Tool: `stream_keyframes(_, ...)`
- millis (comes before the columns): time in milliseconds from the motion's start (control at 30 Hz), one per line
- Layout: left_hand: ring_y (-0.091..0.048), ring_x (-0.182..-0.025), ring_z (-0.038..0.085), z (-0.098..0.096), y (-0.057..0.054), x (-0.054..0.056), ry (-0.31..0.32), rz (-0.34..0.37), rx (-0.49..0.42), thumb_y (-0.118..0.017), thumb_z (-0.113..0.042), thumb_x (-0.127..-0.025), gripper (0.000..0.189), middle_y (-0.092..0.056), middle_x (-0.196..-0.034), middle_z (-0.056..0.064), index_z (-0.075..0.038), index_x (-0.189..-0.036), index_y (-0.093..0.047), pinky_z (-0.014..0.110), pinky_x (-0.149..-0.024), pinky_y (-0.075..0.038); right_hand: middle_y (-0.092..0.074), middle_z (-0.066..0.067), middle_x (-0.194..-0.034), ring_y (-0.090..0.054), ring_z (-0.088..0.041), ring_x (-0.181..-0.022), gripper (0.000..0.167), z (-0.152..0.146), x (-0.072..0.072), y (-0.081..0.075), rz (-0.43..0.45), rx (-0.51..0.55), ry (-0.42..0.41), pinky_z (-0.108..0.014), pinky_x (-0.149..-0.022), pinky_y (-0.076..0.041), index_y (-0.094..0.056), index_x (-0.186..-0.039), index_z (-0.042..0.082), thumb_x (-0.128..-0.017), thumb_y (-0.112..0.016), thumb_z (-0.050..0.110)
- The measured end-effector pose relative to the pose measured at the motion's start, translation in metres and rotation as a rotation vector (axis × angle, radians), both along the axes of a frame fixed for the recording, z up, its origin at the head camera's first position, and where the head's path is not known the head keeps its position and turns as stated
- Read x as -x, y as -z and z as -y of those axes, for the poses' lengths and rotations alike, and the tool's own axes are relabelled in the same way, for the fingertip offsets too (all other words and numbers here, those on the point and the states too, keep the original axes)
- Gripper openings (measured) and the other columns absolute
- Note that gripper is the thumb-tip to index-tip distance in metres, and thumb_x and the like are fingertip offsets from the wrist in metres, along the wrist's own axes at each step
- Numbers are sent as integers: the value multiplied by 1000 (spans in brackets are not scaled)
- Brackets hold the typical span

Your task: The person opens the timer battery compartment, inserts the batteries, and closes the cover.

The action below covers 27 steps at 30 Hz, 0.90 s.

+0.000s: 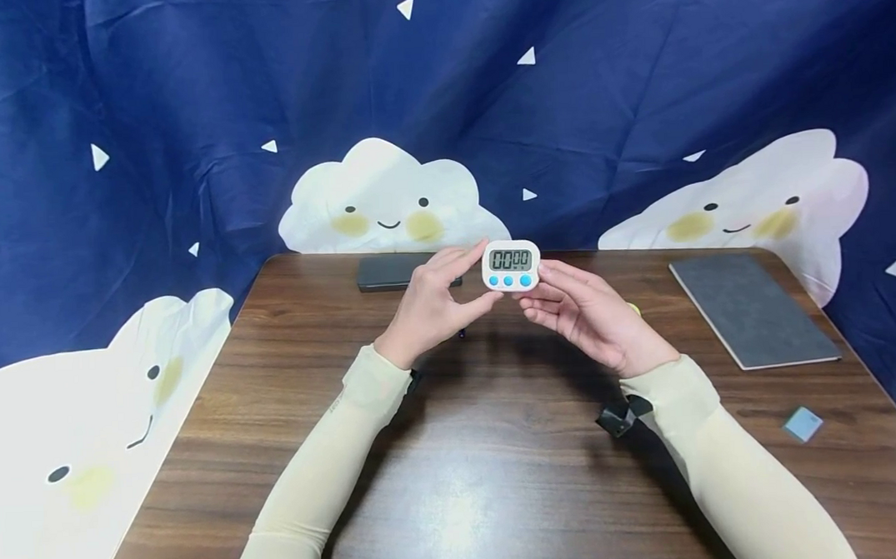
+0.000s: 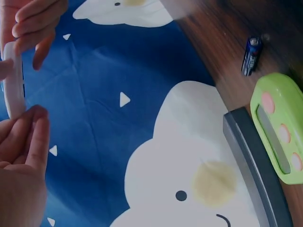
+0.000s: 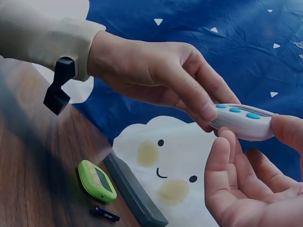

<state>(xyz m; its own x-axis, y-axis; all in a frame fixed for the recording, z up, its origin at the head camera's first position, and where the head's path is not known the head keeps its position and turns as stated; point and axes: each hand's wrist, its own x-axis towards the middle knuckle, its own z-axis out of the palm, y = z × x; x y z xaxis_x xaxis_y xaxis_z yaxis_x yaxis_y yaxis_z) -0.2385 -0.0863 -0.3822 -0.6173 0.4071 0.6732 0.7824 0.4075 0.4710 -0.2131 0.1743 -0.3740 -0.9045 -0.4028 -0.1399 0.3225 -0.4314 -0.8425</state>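
Note:
A white digital timer [image 1: 523, 287] with blue buttons is raised over the table, its display reading zeros toward the head camera. My left hand [image 1: 437, 301] pinches its left end between thumb and fingers. At the other end my right hand [image 1: 588, 311] grips it, the thumb on the edge and fingers beneath. From the right wrist, the timer [image 3: 244, 130] appears tilted, with the left hand [image 3: 151, 68] above and the right hand [image 3: 255, 189] below. The left wrist view shows the timer [image 2: 15, 92] edge-on between both hands.
A dark grey case [image 1: 388, 272] lies at the table's back edge. Beside it are a green timer [image 3: 97, 182] with pink buttons and a dark blue battery [image 2: 252, 56]. A grey notebook [image 1: 753, 308] and a small light-blue square [image 1: 803, 423] lie on the right.

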Motion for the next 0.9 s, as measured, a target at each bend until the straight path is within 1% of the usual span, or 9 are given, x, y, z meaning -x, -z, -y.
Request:
stream_keyframes(133,-75,-127,29,2,0,0,-3,-13,7,-95,-16,-90,69,-79,-137,17,1,-151,-68,42,-102,-65,-83,-5,-108,-80,-17,-99,20,0,0,0,-20,-27,1,-27,-92,-68,-74,-128,14,-118,-58,18)
stream_keyframes(233,-75,-126,28,2,-1,0,-4,-16,3,-96,-18,-89,67,-80,-136,16,-1,-149,-70,42,-104,-64,-84,-4,-107,-80,-15,-96,19,-1,0,-1,-63,-79,25,-26,-91,-68,-74,-130,15,-117,-60,17)
stream_keyframes(300,-75,-124,27,3,-1,0,-3,-13,-6,-96,-19,-89,66,-81,-134,15,-2,-148,-71,41,-102,-64,-83,-3,-108,-80,-14,-94,20,-1,0,-2,-110,-122,51,-26,-90,-69,-72,-134,14,-115,-63,15)
stream_keyframes(400,-75,-120,26,3,-1,0,-2,-2,-19,-97,-20,-87,65,-82,-132,13,-4,-146,-73,40,-97,-64,-82,-2,-114,-79,-13,-94,28,-2,1,-4,-191,-177,83,-24,-89,-68,-68,-142,12,-113,-66,11)
stream_keyframes(500,-75,-114,24,4,-1,1,-5,13,-32,-98,-21,-86,63,-83,-126,11,-5,-143,-75,38,-92,-63,-82,-1,-120,-79,-11,-96,39,-2,3,-3,-272,-214,102,-24,-89,-68,-64,-150,7,-112,-66,4)
stream_keyframes(600,-74,-108,21,3,-1,1,-12,28,-47,-98,-22,-85,62,-84,-119,9,-6,-141,-77,34,-88,-61,-84,0,-118,-79,-10,-96,46,-2,5,-3,-351,-266,121,-24,-89,-68,-61,-155,0,-110,-68,1)
stream_keyframes(667,-74,-106,20,3,-1,1,-16,41,-60,-98,-23,-85,61,-84,-115,7,-7,-140,-78,32,-85,-59,-85,2,-114,-79,-9,-96,48,-3,6,-3,-415,-343,144,-24,-89,-68,-62,-155,-2,-109,-71,3)
stream_keyframes(800,-75,-106,19,3,0,2,-17,76,-86,-98,-23,-85,60,-84,-115,6,-9,-140,-78,31,-85,-59,-84,9,-112,-76,-7,-96,47,-4,7,-5,-545,-552,183,-19,-85,-64,-68,-152,3,-106,-77,9)
stream_keyframes(900,-75,-107,18,2,3,3,-19,101,-95,-98,-23,-86,59,-84,-116,6,-10,-140,-78,31,-88,-61,-82,12,-113,-75,-6,-99,49,-5,8,-8,-620,-638,184,-17,-85,-62,-70,-150,5,-102,-81,6)
